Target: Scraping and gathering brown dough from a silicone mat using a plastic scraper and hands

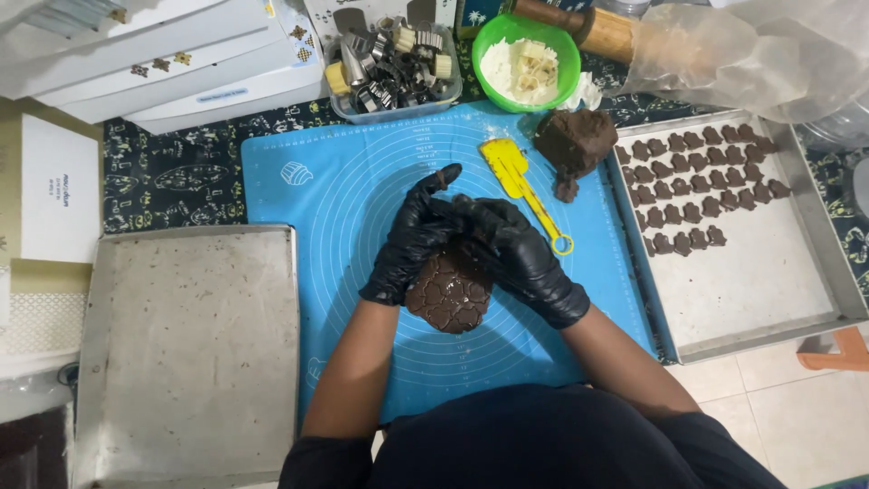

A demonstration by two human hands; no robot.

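Both hands are wearing black gloves and are meeting over the middle of a blue mat [362, 190]. The left hand [412, 237] is curling inward, its fingers bent toward the other hand and one finger sticking up and away; I cannot tell what, if anything, it is pinching. The right hand [518, 254] is also curling, its fingertips pressing against those of the left, and whatever may be sitting between them is hidden by the gloves.

Just under the hands, a flat sheet of brown dough [450, 294] is lying on the mat, its surface stamped all over with cut shapes. Both palms are hovering at its upper edge, partly covering it.

A yellow scraper [516, 177] is lying on the mat just beyond the right hand, and a dough lump [573, 140] is sitting near the mat's far right corner. To the right, a tray [769, 272] is carrying rows of small brown cut-outs [697, 186] in its far half. To the left, a second tray [181, 353] is resting beside the mat. At the far edge, a clear tub of metal cutters [394, 63] is standing beside a green bowl [527, 63] holding white flour.
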